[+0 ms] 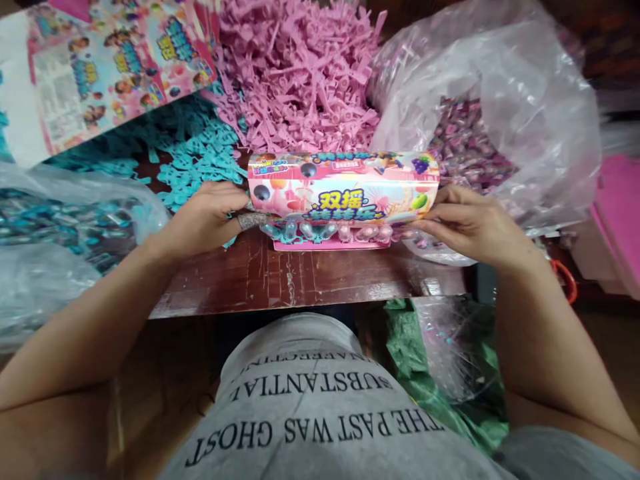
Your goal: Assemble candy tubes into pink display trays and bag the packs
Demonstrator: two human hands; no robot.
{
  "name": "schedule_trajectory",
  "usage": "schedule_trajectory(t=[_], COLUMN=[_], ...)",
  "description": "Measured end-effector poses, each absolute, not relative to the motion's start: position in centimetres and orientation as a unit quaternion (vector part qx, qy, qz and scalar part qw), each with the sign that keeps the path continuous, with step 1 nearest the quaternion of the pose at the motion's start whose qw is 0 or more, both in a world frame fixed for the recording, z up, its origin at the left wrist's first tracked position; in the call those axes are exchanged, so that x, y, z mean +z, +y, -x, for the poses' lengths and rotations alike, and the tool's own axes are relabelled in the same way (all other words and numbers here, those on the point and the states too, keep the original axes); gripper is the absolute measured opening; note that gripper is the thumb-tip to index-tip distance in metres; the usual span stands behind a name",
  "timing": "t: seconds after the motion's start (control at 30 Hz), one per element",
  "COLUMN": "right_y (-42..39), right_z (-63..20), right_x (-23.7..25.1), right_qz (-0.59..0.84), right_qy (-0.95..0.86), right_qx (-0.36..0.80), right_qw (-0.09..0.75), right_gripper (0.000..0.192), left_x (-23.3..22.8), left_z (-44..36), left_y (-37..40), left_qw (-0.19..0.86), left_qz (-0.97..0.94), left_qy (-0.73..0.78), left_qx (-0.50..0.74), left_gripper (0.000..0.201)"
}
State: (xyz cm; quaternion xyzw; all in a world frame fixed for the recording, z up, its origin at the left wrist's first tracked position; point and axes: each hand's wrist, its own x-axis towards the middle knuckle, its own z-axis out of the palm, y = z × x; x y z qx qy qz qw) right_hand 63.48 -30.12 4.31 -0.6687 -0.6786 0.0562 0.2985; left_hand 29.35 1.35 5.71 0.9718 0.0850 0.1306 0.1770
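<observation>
A glossy printed card (345, 190), pink with yellow and blue lettering, is bent into a curve in front of me. My left hand (213, 217) grips its left end, fingertips partly hidden; one finger wears a grey wrap. At the right end, my right hand (473, 223) pinches the card between thumb and fingers. Just below the card's lower edge shows a row of small clear-topped pieces, blue pieces (300, 231) on the left and pink pieces (365, 233) on the right. They sit in a shallow pink box (333, 245) on the table; the card hides its back part.
Behind the card rise heaps of pink plastic parts (305, 73) and blue plastic parts (200, 147). Printed card sheets (125, 67) lie upper left. Plastic bags of wrapped pieces stand left (65, 220) and right (475, 140). The brown table's (230, 287) front edge is near my body.
</observation>
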Motion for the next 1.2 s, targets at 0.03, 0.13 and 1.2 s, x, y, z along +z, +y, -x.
schedule_trajectory(t=[0.03, 0.13, 1.2], right_y=[-30.1, -29.7, -31.3], right_z=[-63.7, -64.2, -63.2], right_x=[4.3, 3.9, 0.2], right_qz=[0.661, 0.653, 0.645], right_qy=[-0.684, -0.681, -0.717], right_qx=[0.074, 0.129, -0.042], right_qw=[0.300, 0.306, 0.260], right_gripper=[0.028, 0.032, 0.019], left_x=[5.7, 5.4, -1.5], left_z=[-29.5, -29.9, -26.9], left_y=[1.7, 2.8, -0.5], left_qw=[0.193, 0.254, 0.206], left_qz=[-0.971, -0.963, -0.959], left_qy=[0.078, 0.067, 0.059], left_qx=[0.115, 0.067, 0.188], left_gripper=[0.048, 0.053, 0.019])
